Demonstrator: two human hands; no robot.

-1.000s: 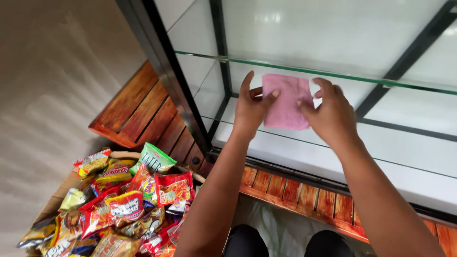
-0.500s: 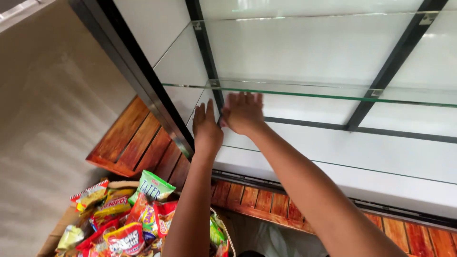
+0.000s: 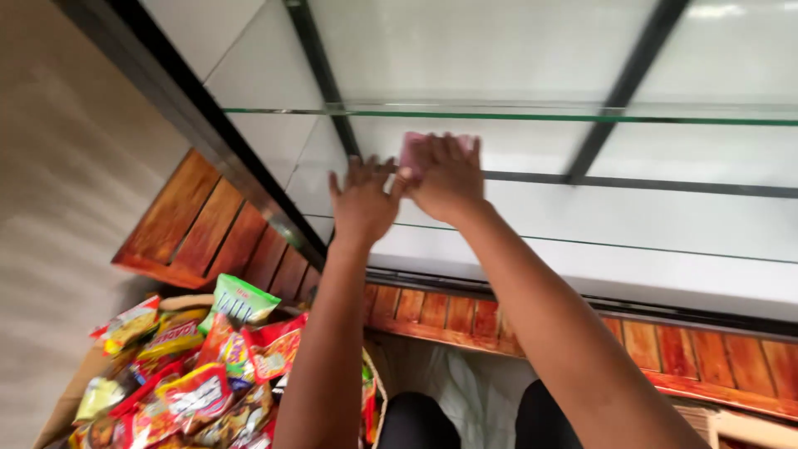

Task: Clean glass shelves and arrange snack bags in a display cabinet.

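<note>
My right hand (image 3: pixel 447 176) presses a pink cloth (image 3: pixel 412 148) flat on a glass shelf (image 3: pixel 665 233) of an empty display cabinet; only the cloth's top edge shows past my fingers. My left hand (image 3: pixel 362 202) lies beside it to the left, fingers spread, palm on the same glass and holding nothing. Both arms reach up from the bottom of the view. A higher glass shelf (image 3: pixel 532 114) runs just above the hands.
The cabinet has black metal uprights (image 3: pixel 320 71) and a wooden slatted base (image 3: pixel 465 316). A basket (image 3: pixel 179 378) heaped with several colourful snack packets sits at the lower left on the pale floor. White cloth or plastic (image 3: pixel 465 391) lies by my knees.
The view has swung as my hands slid left along the glass with the pink cloth. The cloth, plainly spread a second ago, is now mostly covered by my right hand.
</note>
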